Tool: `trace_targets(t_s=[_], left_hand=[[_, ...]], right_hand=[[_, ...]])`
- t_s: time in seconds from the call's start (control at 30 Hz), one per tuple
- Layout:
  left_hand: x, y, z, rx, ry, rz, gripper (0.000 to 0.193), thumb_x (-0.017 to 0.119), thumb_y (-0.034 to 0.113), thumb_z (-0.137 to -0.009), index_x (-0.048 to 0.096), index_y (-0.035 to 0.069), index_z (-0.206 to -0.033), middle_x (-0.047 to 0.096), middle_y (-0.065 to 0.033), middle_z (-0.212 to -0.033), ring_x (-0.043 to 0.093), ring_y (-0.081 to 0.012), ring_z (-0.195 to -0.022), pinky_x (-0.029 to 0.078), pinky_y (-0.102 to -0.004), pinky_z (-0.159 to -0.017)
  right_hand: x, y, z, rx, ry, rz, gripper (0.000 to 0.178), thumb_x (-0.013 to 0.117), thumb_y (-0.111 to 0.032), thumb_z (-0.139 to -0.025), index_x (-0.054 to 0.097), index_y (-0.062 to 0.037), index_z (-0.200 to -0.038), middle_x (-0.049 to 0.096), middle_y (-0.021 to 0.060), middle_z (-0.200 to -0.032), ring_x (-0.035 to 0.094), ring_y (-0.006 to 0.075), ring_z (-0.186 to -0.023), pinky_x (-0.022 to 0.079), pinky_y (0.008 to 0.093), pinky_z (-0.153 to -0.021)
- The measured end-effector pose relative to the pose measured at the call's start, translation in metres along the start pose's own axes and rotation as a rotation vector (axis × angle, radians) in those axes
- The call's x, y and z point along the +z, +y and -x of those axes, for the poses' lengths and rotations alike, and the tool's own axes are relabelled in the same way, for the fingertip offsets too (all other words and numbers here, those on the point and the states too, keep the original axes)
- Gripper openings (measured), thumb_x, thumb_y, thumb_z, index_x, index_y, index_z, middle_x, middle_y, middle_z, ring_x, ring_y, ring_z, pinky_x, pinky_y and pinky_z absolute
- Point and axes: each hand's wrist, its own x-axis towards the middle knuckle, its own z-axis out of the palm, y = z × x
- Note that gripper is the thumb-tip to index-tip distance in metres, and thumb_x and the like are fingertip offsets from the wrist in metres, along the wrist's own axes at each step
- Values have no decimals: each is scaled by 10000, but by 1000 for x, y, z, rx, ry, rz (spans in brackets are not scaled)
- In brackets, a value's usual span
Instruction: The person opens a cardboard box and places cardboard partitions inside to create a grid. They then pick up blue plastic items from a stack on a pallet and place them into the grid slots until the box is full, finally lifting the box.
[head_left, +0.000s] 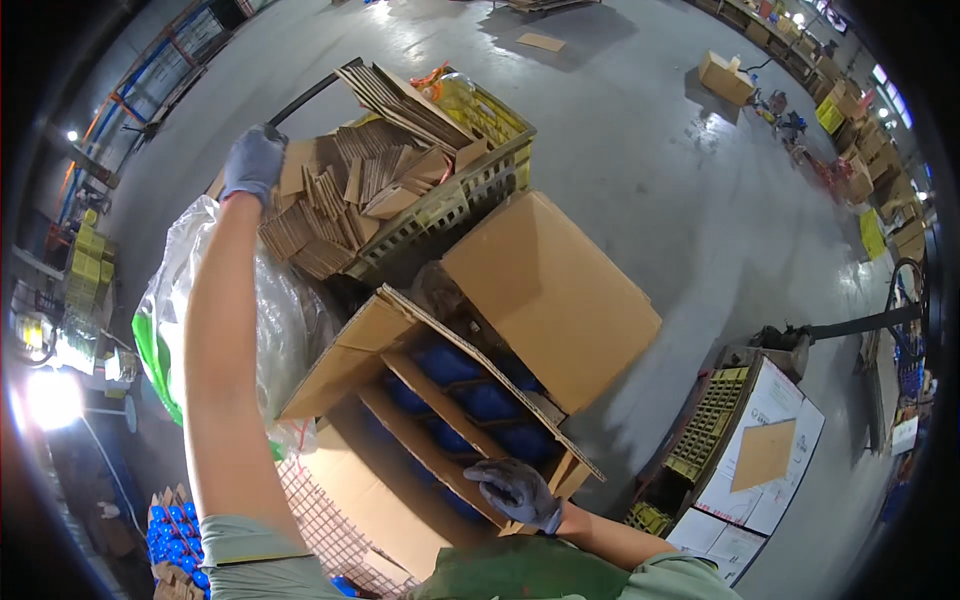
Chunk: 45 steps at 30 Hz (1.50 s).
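My left hand (254, 164), in a grey glove, is closed around the lower end of a black bar (308, 97). It is beside a yellow plastic crate (440, 215) heaped with folded cardboard dividers (385, 170). Over the near edge of an open cardboard box (345, 350) hovers my right hand (516, 492), also gloved, its fingers loosely bent and apart with nothing visible in them. Cardboard partitions (430, 400) split the box into compartments, where blue items (440, 365) lie; their kind is hard to make out. A wide box flap (555, 295) is folded outward.
Clear plastic sheeting (270, 310) bunches left of the box. Several blue round-topped items (175, 535) stand at lower left. On the right are white cartons (770, 440) and a yellow crate (705, 425) near a black handle (850, 325). Another carton (727, 78) sits farther off.
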Motion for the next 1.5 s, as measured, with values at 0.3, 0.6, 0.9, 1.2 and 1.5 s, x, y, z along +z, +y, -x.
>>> trace_targets(t_s=[0.3,0.6,0.9,1.2,1.5], left_hand=[[-207,91,288,401,-4,109,259,694,93,-854,680,51,-1109,716,-113,-1029,697,-295,-867,560,-361,-751],[-187,109,523,-274,-87,539,635,736,81,-795,514,40,-1388,430,-255,-1454,352,-478,-1378,327,-506,-1131],[-59,63,613,-258,-284,174,584,530,392,-975,440,107,-1477,402,-212,-1517,311,-436,-1416,161,-586,-1178],[-55,102,632,46,-356,307,620,660,333,-845,493,107,-1398,510,-210,-1382,444,-411,-1310,205,-610,-1168],[-58,117,664,267,-683,98,410,657,365,-820,707,32,-1055,592,-220,-1239,466,-404,-1277,161,-615,-1185]], right_hand=[[-5,-80,-131,396,-192,-1692,699,514,-489,-1017,342,-21,-1508,550,175,-1415,572,266,-1252,436,404,-1079],[64,-58,-32,622,-422,-1102,482,676,-140,-941,510,-10,-1374,616,88,-1262,593,167,-1132,496,329,-984],[47,5,15,736,-322,-339,369,615,-282,-986,631,6,-1216,664,92,-1126,593,169,-1045,486,346,-929],[21,6,18,559,-117,84,482,697,-220,-931,555,-19,-1347,646,33,-994,540,98,-739,479,263,-659],[-24,-38,-7,348,-322,1031,703,547,-489,-925,421,-87,-1488,529,238,-1346,542,456,-1177,451,490,-1023]])
